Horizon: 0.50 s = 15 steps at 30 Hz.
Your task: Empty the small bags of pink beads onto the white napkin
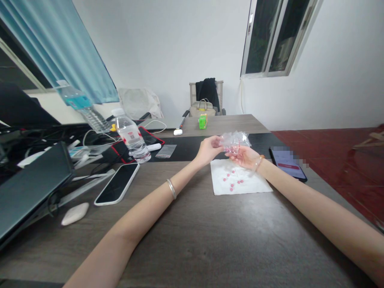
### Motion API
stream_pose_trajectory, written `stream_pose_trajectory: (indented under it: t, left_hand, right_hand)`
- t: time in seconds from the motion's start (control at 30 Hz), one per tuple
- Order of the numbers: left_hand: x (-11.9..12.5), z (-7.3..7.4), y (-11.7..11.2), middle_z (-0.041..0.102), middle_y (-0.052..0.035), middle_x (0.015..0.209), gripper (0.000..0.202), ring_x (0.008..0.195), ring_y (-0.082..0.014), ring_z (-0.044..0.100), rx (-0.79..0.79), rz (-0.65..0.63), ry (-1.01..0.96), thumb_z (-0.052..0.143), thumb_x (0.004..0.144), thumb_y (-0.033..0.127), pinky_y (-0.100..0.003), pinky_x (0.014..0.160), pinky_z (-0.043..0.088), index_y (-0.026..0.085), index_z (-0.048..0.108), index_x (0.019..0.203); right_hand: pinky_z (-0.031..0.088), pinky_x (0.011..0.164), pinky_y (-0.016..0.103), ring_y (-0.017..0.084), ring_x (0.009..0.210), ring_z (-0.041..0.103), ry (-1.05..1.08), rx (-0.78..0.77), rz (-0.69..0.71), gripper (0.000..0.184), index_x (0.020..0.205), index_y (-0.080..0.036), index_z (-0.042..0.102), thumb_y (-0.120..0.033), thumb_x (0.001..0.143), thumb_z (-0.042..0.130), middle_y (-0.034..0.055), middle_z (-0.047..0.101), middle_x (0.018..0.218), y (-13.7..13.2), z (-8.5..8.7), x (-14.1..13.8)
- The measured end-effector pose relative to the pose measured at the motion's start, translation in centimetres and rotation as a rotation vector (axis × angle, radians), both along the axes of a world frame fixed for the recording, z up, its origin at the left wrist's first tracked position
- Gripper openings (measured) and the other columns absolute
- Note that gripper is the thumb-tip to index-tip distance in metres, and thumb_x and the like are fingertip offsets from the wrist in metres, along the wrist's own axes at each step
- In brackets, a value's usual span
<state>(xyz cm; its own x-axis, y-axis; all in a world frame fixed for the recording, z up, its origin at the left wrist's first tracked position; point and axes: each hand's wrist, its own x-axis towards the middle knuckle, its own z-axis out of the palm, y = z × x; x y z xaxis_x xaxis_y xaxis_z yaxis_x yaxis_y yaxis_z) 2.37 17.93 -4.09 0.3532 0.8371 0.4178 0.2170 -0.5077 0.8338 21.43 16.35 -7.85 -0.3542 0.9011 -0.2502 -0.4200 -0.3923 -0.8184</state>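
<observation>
Plastic bag (pixel 231 143), small and clear, held up between both hands above the far edge of a white napkin (pixel 223 180), pinkish tint at its lower part, contents blurred. Left hand (pixel 210 150) comes in from the left, fingertips pinching the bag's left side. Right hand (pixel 244 157) lies palm up, fingers pinching the bag's lower right side; hands close together, bag between them. Small pink pieces (pixel 232 180) lie scattered on the napkin just below the hands. Silver bangle (pixel 171 189) on left wrist, clear bead bracelet (pixel 259 162) on right wrist.

Left of left forearm: phone in white case (pixel 117 183), screen dark, and white earbud case (pixel 75 213). Beyond left hand: water bottle (pixel 131 136), red and white label, writing too small to read, plus flat small clear bag (pixel 165 151) on dark mat (pixel 192 149). Right of right hand: phone (pixel 286 163), lit screen, red bar, top corner pixelated, text unreadable. Farther ahead on surface (pixel 192 240): small green box (pixel 203 122), no legible writing.
</observation>
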Motion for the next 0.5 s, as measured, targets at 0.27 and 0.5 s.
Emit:
stream_pose_trajectory:
  t: [0.27,0.5]
  left_hand:
    - [0.64,-0.46,-0.71,0.071,-0.0052,0.082,0.011,0.071,-0.0134,0.068,-0.066,-0.075,-0.06,0.058,0.075,0.007,-0.027,0.075,0.054,0.011,0.064,0.083]
    - [0.75,-0.95,-0.62,0.071,-0.0122,0.099,0.026,0.09,-0.0211,0.069,-0.07,-0.081,-0.04,0.061,0.073,0.003,-0.035,0.086,0.054,0.01,0.063,0.097]
  right_hand:
    - [0.04,0.039,0.015,0.006,0.041,0.047,0.022,0.006,0.024,0.025,0.08,-0.014,0.063,-0.009,0.086,0.039,0.0041,0.067,0.065,-0.05,-0.05,-0.3]
    - [0.04,0.04,0.013,0.005,0.043,0.048,0.039,0.0,0.041,0.026,0.08,-0.013,0.063,-0.004,0.086,0.039,0.0041,0.066,0.066,0.11,-0.22,-0.63]
